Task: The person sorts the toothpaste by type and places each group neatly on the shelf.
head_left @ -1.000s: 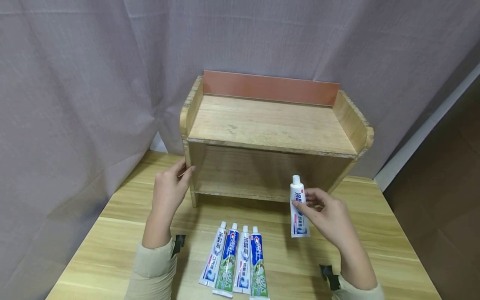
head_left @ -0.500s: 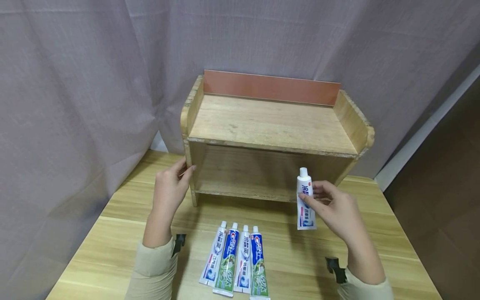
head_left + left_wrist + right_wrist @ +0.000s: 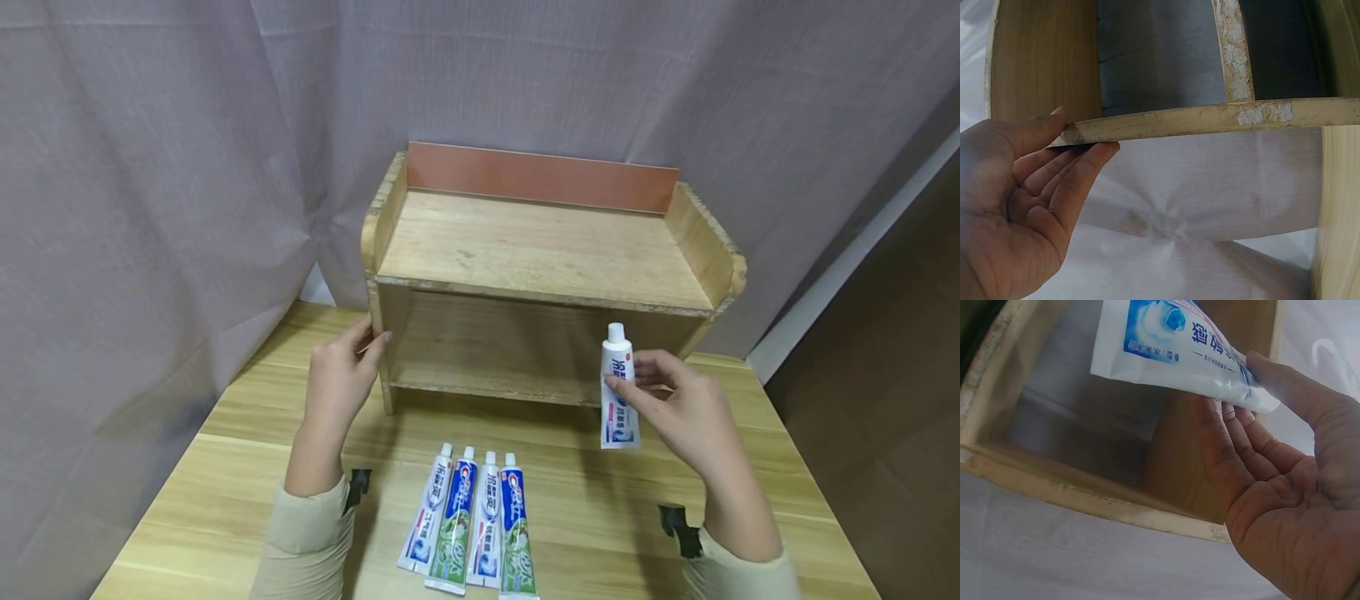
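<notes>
My right hand [image 3: 678,404] pinches a white toothpaste tube [image 3: 619,400] between thumb and fingers, cap up, in front of the shelf's right part. In the right wrist view the tube's flat end [image 3: 1154,331] points left, and the fingers lie behind it. My left hand [image 3: 341,367] grips the front edge of the left side panel of a wooden shelf [image 3: 540,250]. The left wrist view has the thumb on one face of that panel [image 3: 1166,122] and the fingers on the other. Below the shelf, several toothpaste tubes [image 3: 455,525], white ones and blue-green ones, lie side by side on the table.
A wood-grain table [image 3: 247,467] carries the shelf, which has an upper board and a lower board [image 3: 480,354]. A reddish-brown strip [image 3: 540,177] runs along its top back. Grey curtain [image 3: 187,167] hangs behind, and a dark brown surface [image 3: 892,375] stands at right.
My right hand has raised the toothpaste tube and carried it slightly right, farther toward the shelf. The left hand has kept its grip on the side panel. The tubes on the table have not moved.
</notes>
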The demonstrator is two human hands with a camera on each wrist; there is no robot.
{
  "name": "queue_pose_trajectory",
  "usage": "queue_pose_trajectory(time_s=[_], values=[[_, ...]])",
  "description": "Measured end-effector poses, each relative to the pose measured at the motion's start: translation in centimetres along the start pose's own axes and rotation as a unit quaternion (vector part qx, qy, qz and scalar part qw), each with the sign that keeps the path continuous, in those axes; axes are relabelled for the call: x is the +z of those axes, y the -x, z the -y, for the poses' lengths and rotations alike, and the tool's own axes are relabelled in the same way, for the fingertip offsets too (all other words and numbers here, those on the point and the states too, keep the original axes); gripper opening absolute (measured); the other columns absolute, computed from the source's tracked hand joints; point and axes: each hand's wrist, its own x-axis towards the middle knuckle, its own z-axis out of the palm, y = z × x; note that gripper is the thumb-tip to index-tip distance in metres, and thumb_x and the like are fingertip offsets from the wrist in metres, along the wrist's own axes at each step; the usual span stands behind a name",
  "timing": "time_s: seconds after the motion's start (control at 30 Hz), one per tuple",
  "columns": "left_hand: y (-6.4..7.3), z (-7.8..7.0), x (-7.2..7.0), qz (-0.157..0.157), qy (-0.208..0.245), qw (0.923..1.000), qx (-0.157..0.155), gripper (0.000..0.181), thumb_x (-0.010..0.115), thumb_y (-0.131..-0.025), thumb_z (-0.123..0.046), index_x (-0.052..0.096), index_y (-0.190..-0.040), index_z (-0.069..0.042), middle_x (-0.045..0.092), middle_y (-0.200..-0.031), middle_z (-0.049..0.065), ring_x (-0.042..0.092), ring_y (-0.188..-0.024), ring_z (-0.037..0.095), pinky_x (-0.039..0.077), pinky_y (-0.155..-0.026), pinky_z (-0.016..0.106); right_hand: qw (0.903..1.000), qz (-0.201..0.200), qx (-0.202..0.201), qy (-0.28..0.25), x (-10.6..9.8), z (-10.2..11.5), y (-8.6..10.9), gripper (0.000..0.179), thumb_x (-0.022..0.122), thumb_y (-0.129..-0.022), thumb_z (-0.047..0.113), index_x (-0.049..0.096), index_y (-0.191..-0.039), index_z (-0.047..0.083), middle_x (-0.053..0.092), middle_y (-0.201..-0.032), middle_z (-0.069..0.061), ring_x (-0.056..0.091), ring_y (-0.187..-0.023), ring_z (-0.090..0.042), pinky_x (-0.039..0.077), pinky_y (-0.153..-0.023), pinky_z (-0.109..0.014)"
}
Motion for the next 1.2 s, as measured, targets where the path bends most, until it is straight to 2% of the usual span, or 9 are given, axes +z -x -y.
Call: queue_pose_trajectory(time_s=[0.1, 0.23, 0.5, 1.0, 1.2], values=[[0.0, 0.0, 0.0, -0.001, 0.001, 1.0000, 0.000, 0.030, 0.072, -0.096, -0.015, 0.071, -0.121, 0.000, 0.073, -0.107, 0.020, 0.073, -0.095, 0.033, 0.064, -0.076, 0.037, 1.0000, -0.007, -0.007, -0.001, -0.3, 0.3, -0.3, 0.028, 0.078, -0.091, 0.026, 0.070, -0.107, 0.005, 0.075, -0.093, -0.008, 0.072, -0.083, -0.023, 0.056, -0.069, -0.010], [0.0, 0.0, 0.0, 0.002, 0.001, 1.0000, 0.002, 0.030, 0.071, -0.096, -0.015, 0.070, -0.122, 0.000, 0.073, -0.107, 0.020, 0.074, -0.095, 0.033, 0.065, -0.075, 0.037, 0.9999, -0.009, -0.009, 0.000, -0.8, 0.7, -0.5, 0.027, 0.079, -0.090, 0.025, 0.070, -0.107, 0.005, 0.075, -0.093, -0.007, 0.071, -0.082, -0.020, 0.055, -0.068, -0.009], [-0.1, 0.0, 0.0, 0.000, -0.001, 1.0000, 0.004, 0.031, 0.072, -0.095, -0.015, 0.070, -0.121, 0.002, 0.073, -0.106, 0.020, 0.074, -0.094, 0.033, 0.065, -0.075, 0.039, 0.9998, -0.012, -0.014, -0.002, -1.6, 1.3, -1.1, 0.028, 0.078, -0.091, 0.027, 0.070, -0.109, 0.007, 0.074, -0.095, -0.006, 0.067, -0.081, -0.003, 0.055, -0.070, -0.007], [0.0, 0.1, 0.0, 0.001, -0.001, 1.0000, 0.002, 0.029, 0.071, -0.096, -0.016, 0.071, -0.121, 0.000, 0.074, -0.106, 0.018, 0.074, -0.094, 0.031, 0.065, -0.075, 0.038, 0.9994, -0.028, -0.016, 0.009, -2.8, 2.0, -2.3, 0.030, 0.079, -0.089, 0.029, 0.072, -0.110, 0.008, 0.075, -0.098, -0.007, 0.064, -0.080, 0.007, 0.053, -0.066, -0.005], [0.0, 0.1, 0.0, 0.002, 0.003, 1.0000, 0.003, 0.030, 0.071, -0.096, -0.016, 0.070, -0.122, 0.000, 0.073, -0.107, 0.019, 0.074, -0.095, 0.032, 0.065, -0.075, 0.037, 0.9992, -0.036, -0.017, 0.003, -3.2, 2.4, -2.8, 0.031, 0.080, -0.089, 0.029, 0.072, -0.110, 0.008, 0.075, -0.097, -0.008, 0.065, -0.080, 0.007, 0.053, -0.067, -0.004]])
